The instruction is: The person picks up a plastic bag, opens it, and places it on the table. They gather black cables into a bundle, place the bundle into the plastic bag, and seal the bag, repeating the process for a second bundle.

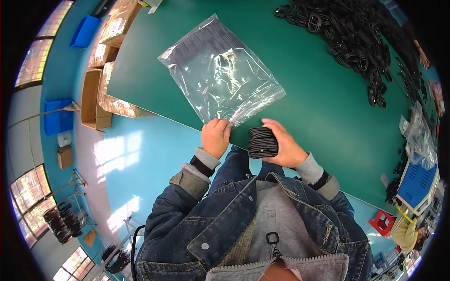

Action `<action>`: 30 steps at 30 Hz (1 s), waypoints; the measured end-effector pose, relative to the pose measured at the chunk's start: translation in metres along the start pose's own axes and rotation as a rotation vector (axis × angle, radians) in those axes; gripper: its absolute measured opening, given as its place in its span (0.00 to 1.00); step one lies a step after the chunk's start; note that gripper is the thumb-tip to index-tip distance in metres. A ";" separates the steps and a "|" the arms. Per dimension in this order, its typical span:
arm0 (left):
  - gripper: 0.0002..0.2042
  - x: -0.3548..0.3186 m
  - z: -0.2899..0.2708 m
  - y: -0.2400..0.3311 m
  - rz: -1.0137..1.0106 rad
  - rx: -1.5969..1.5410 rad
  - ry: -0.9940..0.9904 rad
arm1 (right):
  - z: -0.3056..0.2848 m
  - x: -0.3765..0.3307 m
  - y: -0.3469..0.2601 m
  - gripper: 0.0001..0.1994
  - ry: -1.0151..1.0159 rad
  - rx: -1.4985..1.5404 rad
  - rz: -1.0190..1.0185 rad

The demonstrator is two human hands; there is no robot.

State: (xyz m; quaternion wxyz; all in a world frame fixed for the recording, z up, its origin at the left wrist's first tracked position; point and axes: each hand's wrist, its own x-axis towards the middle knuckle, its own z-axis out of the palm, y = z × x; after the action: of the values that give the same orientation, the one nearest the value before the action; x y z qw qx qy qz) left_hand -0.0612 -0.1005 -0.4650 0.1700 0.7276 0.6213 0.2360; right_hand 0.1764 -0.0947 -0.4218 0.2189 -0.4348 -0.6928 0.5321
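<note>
A large clear plastic bag (pixel 225 79) lies flat on the green table, with a row of black items (pixel 206 44) packed along its far end. My left hand (pixel 215 138) is closed on the bag's near edge, at the corner by the table's front edge. In my right hand (pixel 286 146) is a stack of black coiled cables (pixel 262 143), gripped between thumb and fingers just right of the bag's near end. The stack is apart from the bag.
A big pile of black coiled cables (pixel 356 42) covers the table's far right. Crumpled clear plastic (pixel 419 136) and a blue-and-white machine (pixel 418 182) are at the right. Cardboard boxes (pixel 96 98) stand beyond the table's left edge; a red stool (pixel 382 222) is at lower right.
</note>
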 end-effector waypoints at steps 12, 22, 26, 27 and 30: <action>0.06 0.013 -0.028 0.002 0.299 -0.185 0.167 | 0.036 0.075 0.001 0.36 0.467 -0.488 -0.142; 0.08 0.026 -0.028 0.007 0.445 -0.241 0.204 | 0.065 0.186 0.005 0.38 0.602 -0.406 -0.345; 0.08 0.022 -0.020 0.010 0.435 -0.286 0.183 | 0.083 0.214 -0.013 0.39 0.592 -0.234 -0.174; 0.08 0.022 -0.019 0.010 0.414 -0.307 0.188 | 0.087 0.219 -0.016 0.39 0.593 -0.232 -0.180; 0.07 0.015 -0.017 0.006 0.372 -0.333 0.201 | 0.098 0.229 -0.024 0.43 0.742 -0.437 -0.015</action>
State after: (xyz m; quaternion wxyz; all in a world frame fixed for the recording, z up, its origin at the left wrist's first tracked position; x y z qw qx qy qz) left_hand -0.0640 -0.0871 -0.4459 0.1786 0.7642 0.4434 0.4330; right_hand -0.0280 0.0421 -0.4691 0.3599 -0.6279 -0.6666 0.1786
